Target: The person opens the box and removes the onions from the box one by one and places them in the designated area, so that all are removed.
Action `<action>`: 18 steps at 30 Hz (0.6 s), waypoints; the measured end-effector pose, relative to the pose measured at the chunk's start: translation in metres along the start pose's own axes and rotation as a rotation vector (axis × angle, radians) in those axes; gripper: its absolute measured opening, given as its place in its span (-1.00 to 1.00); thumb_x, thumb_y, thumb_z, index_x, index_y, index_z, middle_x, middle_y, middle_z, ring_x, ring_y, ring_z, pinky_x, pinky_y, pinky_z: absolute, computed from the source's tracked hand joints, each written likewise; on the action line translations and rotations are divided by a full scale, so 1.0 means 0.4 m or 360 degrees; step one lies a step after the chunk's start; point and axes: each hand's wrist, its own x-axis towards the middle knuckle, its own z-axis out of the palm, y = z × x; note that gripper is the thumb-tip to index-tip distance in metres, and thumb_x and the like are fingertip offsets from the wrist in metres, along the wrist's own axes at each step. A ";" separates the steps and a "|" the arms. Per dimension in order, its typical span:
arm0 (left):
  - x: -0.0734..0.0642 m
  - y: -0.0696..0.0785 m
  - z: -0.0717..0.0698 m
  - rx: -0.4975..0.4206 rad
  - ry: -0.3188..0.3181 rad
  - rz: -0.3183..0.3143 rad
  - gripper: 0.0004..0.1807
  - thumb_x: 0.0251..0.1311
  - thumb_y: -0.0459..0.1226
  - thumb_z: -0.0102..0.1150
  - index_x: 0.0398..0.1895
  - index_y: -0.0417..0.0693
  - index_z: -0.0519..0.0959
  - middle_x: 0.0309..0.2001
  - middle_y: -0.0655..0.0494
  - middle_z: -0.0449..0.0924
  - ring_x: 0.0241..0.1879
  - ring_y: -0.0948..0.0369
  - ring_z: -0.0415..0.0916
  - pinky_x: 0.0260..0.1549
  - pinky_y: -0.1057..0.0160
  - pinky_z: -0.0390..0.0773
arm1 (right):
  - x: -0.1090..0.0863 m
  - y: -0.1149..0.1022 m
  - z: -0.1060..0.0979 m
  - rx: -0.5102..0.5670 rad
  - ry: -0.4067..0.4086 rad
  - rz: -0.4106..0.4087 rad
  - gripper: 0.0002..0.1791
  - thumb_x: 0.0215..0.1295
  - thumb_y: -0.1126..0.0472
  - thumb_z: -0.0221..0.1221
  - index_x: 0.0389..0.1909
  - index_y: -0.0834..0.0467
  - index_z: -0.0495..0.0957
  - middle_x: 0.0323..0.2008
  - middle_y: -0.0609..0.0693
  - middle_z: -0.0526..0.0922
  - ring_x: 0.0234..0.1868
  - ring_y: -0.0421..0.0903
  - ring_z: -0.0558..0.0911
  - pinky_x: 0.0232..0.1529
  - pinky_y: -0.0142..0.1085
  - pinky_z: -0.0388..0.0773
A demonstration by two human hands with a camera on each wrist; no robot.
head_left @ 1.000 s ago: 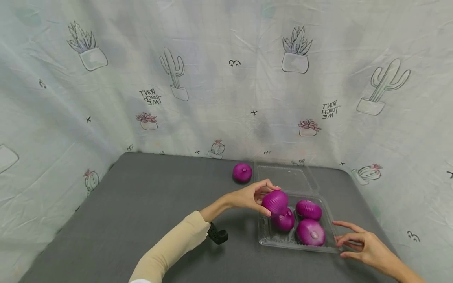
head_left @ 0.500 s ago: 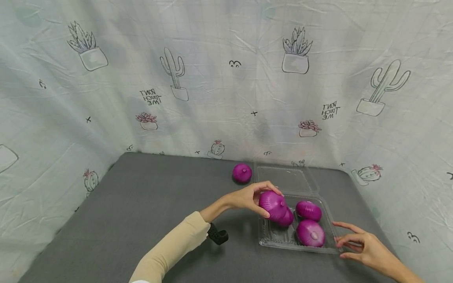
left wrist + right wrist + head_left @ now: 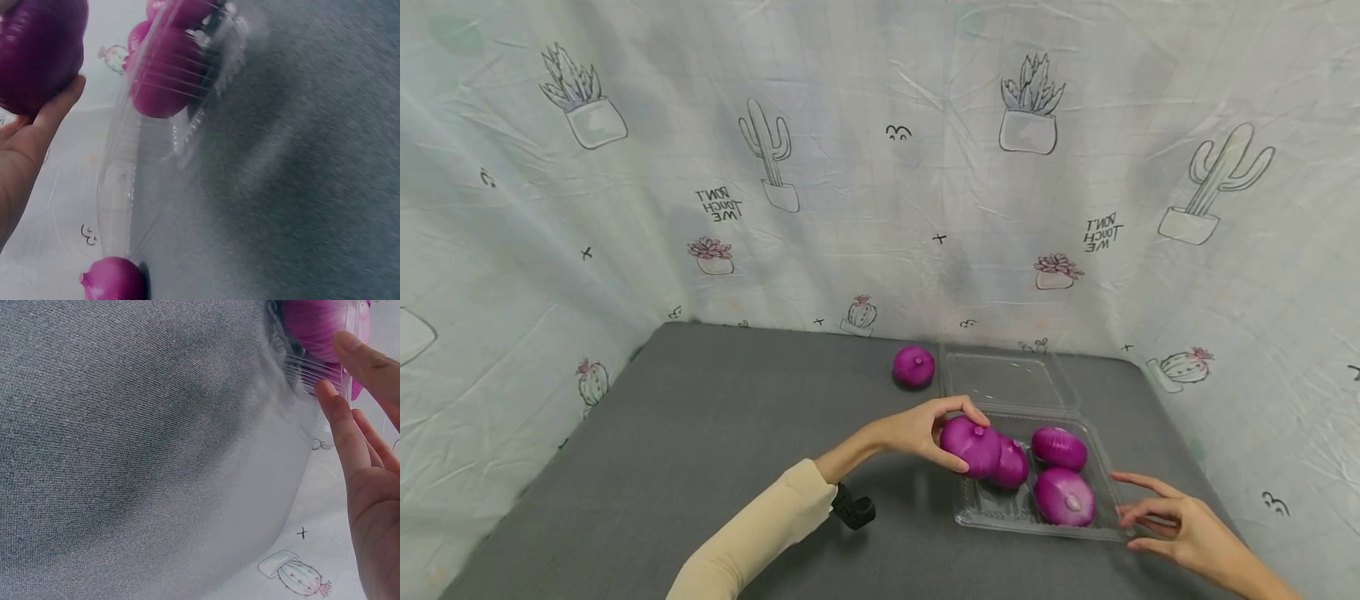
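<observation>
My left hand (image 3: 917, 431) grips a purple onion (image 3: 972, 447) between thumb and fingers, above the left side of a clear plastic clamshell box (image 3: 1037, 531). In the left wrist view the held onion (image 3: 40, 56) is up off the table, apart from the box wall. Three more onions are in the box: one (image 3: 1013, 463) partly hidden behind the held one, one at the back right (image 3: 1060, 449), one at the front right (image 3: 1065, 497). At the box's right edge, my right hand (image 3: 1187, 529) touches the rim with spread, loosely bent fingers; its fingertips (image 3: 325, 390) meet the ribbed wall.
The box's lid (image 3: 1000, 379) lies folded back behind it on the grey table (image 3: 760, 400). A single onion (image 3: 913, 367) sits left of the lid near the back edge. A pale curtain (image 3: 842, 167) with cactus drawings surrounds the table. A black strap (image 3: 855, 510) hangs at the left wrist.
The held onion has moved left and slightly toward me, its stem end turning into view. The box and right hand appear shifted slightly right. The loose onion stays where it was.
</observation>
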 end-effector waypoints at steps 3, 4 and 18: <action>-0.019 -0.001 -0.001 0.0105 0.0062 0.0062 -0.52 0.03 -0.55 0.30 -0.01 -0.21 0.32 0.22 -0.18 0.33 0.19 0.24 0.35 -0.01 0.18 0.56 | -0.004 0.001 0.000 -0.0032 0.0018 -0.0013 -0.65 -0.18 0.57 0.38 -0.29 0.25 0.65 0.27 -0.32 0.34 -0.04 -0.38 0.60 -0.24 -0.47 0.59; -0.028 0.001 -0.003 0.0151 0.0071 0.0073 -0.52 0.06 -0.52 0.29 0.02 -0.19 0.33 0.24 -0.16 0.32 0.21 0.24 0.32 0.00 0.19 0.55 | -0.004 0.002 0.001 -0.0050 0.0026 -0.0020 -0.64 -0.19 0.57 0.39 -0.29 0.24 0.66 0.27 -0.32 0.34 -0.05 -0.38 0.60 -0.24 -0.48 0.59; -0.150 0.000 -0.047 0.0077 -0.0188 -0.0066 -0.49 -0.10 -0.51 0.43 0.00 -0.23 0.51 0.24 -0.08 0.36 0.28 0.19 0.26 0.07 0.14 0.50 | -0.007 0.008 -0.003 -0.0042 0.0010 -0.0027 -0.61 -0.21 0.59 0.38 -0.29 0.21 0.65 0.30 -0.35 0.29 -0.03 -0.43 0.57 -0.23 -0.52 0.57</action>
